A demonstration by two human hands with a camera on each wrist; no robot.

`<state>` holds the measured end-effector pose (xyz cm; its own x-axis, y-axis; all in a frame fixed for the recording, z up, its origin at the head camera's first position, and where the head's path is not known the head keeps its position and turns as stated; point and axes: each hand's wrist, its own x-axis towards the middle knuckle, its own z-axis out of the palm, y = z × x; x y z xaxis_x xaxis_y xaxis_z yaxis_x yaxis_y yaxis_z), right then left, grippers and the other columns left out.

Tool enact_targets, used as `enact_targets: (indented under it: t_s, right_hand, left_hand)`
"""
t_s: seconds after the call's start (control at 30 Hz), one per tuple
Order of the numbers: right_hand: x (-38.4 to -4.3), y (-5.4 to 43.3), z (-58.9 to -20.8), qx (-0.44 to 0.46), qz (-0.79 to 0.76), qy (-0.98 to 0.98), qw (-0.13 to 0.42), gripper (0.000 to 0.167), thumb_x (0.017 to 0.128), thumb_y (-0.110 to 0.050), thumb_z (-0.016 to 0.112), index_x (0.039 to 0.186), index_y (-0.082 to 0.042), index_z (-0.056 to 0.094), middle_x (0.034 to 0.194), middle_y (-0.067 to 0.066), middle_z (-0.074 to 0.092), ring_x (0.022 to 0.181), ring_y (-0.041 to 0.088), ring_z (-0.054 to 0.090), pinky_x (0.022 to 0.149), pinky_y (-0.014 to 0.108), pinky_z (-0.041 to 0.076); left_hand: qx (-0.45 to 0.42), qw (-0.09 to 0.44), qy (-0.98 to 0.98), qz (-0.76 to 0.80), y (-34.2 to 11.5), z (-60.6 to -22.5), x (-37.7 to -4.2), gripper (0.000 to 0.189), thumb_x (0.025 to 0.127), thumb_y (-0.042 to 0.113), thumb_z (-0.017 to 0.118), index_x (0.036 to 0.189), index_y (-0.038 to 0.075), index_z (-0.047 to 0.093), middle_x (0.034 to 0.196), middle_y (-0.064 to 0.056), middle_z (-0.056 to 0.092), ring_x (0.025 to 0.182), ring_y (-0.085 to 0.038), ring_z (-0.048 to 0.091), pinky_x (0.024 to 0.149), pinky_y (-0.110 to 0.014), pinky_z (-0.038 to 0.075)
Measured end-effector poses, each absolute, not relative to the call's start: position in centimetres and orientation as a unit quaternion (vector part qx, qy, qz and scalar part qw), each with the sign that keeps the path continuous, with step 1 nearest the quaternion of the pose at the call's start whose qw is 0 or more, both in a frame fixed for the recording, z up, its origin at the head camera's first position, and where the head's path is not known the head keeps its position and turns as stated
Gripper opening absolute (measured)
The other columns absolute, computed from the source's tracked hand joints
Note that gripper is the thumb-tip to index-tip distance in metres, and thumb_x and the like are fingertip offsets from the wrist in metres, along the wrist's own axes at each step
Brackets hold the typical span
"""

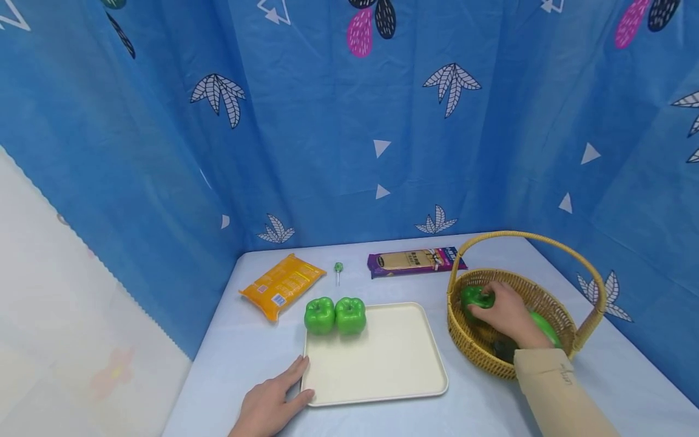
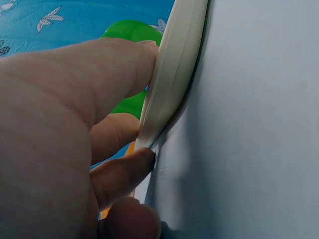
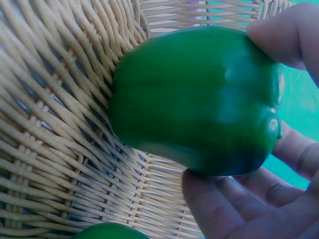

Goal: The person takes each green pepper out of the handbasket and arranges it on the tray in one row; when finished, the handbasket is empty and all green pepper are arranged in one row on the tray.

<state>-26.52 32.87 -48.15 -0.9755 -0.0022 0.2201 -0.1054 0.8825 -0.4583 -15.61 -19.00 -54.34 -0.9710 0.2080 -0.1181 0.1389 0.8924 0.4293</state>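
Note:
Inside the wicker basket [image 1: 474, 354], my right hand [image 1: 508, 309] grips a green bell pepper [image 3: 194, 99], with the thumb on one side and fingers on the other. In the right wrist view the pepper lies close against the woven wall. My left hand [image 1: 271, 397] rests at the left edge of the cream tray [image 1: 377, 364], fingers stretched along it and thumb at the rim. Two lighter green bell peppers [image 1: 320, 315] [image 1: 350, 315] sit side by side at the tray's back left corner. The left wrist view shows the fingertips touching the tray's outer side.
A bright green thing [image 1: 546, 329] and a dark item [image 1: 505, 349] lie in the basket, partly hidden by my right arm. The tall handle [image 1: 599, 291] arches over it. Behind the tray are an orange packet [image 1: 284, 285], a small green-headed stick [image 1: 338, 267] and a purple packet [image 1: 412, 261].

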Motion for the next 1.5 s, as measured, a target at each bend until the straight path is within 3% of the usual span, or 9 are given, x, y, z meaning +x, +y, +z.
enact_targets:
  t_s: [0.23, 0.37, 0.53, 0.77, 0.93, 1.1, 1.27, 1.5]
  right_hand:
    - [-26.5, 32.8, -47.0, 0.02, 0.274, -0.955, 0.113, 0.055, 0.086, -0.038, 0.081, 0.113, 0.005, 0.061, 0.109, 0.026, 0.063, 0.089, 0.033, 0.06, 0.069, 0.047, 0.055]
    - [-25.8, 33.1, -44.9, 0.004, 0.292, -0.95, 0.106, 0.064, 0.089, -0.049, 0.077, 0.118, 0.005, 0.06, 0.113, 0.028, 0.06, 0.09, 0.035, 0.06, 0.066, 0.044, 0.054]
    - [-25.0, 33.0, -42.4, -0.012, 0.299, -0.947, 0.115, 0.071, 0.09, -0.058, 0.073, 0.121, 0.005, 0.057, 0.119, 0.03, 0.056, 0.098, 0.042, 0.059, 0.067, 0.047, 0.056]
    - [-24.0, 31.2, -41.3, 0.01, 0.304, -0.945, 0.122, 0.067, 0.089, -0.056, 0.075, 0.119, 0.003, 0.06, 0.118, 0.026, 0.058, 0.098, 0.038, 0.061, 0.069, 0.045, 0.058]
    - [-22.8, 28.3, -41.0, 0.033, 0.316, -0.938, 0.136, 0.06, 0.088, -0.05, 0.079, 0.116, 0.0, 0.062, 0.119, 0.023, 0.06, 0.102, 0.037, 0.061, 0.077, 0.049, 0.061]
    - [-22.6, 24.3, -41.9, 0.066, 0.344, -0.927, 0.131, 0.052, 0.085, -0.046, 0.084, 0.112, -0.006, 0.063, 0.115, 0.014, 0.061, 0.1, 0.03, 0.061, 0.08, 0.044, 0.062]
    - [-23.4, 20.3, -44.1, 0.1, 0.374, -0.915, 0.11, 0.044, 0.082, -0.036, 0.088, 0.108, -0.008, 0.064, 0.112, 0.01, 0.061, 0.101, 0.026, 0.062, 0.089, 0.048, 0.062]
    - [-25.0, 16.5, -46.9, 0.11, 0.369, -0.919, 0.089, 0.047, 0.08, -0.043, 0.089, 0.105, -0.01, 0.066, 0.112, 0.009, 0.062, 0.101, 0.025, 0.062, 0.088, 0.048, 0.059]
  left_hand:
    - [0.091, 0.092, 0.967, 0.218, -19.1, -54.1, -15.5, 0.085, 0.089, 0.078, 0.055, 0.156, 0.025, 0.047, 0.156, 0.004, 0.053, 0.127, -0.032, 0.064, 0.092, -0.057, 0.056]
    - [0.095, 0.095, 0.967, 0.218, -19.2, -54.1, -15.6, 0.085, 0.09, 0.078, 0.054, 0.156, 0.025, 0.047, 0.156, 0.003, 0.053, 0.126, -0.032, 0.065, 0.091, -0.056, 0.057]
    - [0.096, 0.092, 0.967, 0.217, -19.2, -54.0, -15.7, 0.085, 0.09, 0.078, 0.054, 0.156, 0.025, 0.048, 0.156, 0.002, 0.053, 0.124, -0.032, 0.066, 0.088, -0.055, 0.058]
    - [0.09, 0.093, 0.969, 0.213, -19.3, -53.9, -15.6, 0.085, 0.089, 0.078, 0.055, 0.156, 0.025, 0.048, 0.156, 0.002, 0.053, 0.124, -0.032, 0.066, 0.088, -0.055, 0.058]
    - [0.093, 0.086, 0.967, 0.219, -19.2, -54.1, -15.6, 0.084, 0.089, 0.077, 0.055, 0.155, 0.026, 0.048, 0.156, 0.004, 0.052, 0.126, -0.031, 0.065, 0.091, -0.056, 0.057]
    - [0.096, 0.075, 0.967, 0.222, -19.1, -54.1, -15.5, 0.084, 0.089, 0.078, 0.055, 0.155, 0.026, 0.048, 0.156, 0.006, 0.052, 0.126, -0.03, 0.065, 0.091, -0.055, 0.057]
    - [0.105, 0.066, 0.967, 0.224, -19.0, -54.1, -15.5, 0.083, 0.09, 0.077, 0.054, 0.155, 0.027, 0.048, 0.157, 0.005, 0.052, 0.126, -0.029, 0.065, 0.088, -0.054, 0.057]
    - [0.098, 0.07, 0.967, 0.226, -19.0, -54.1, -15.4, 0.082, 0.091, 0.076, 0.056, 0.155, 0.026, 0.048, 0.157, 0.004, 0.051, 0.127, -0.03, 0.064, 0.088, -0.055, 0.057]
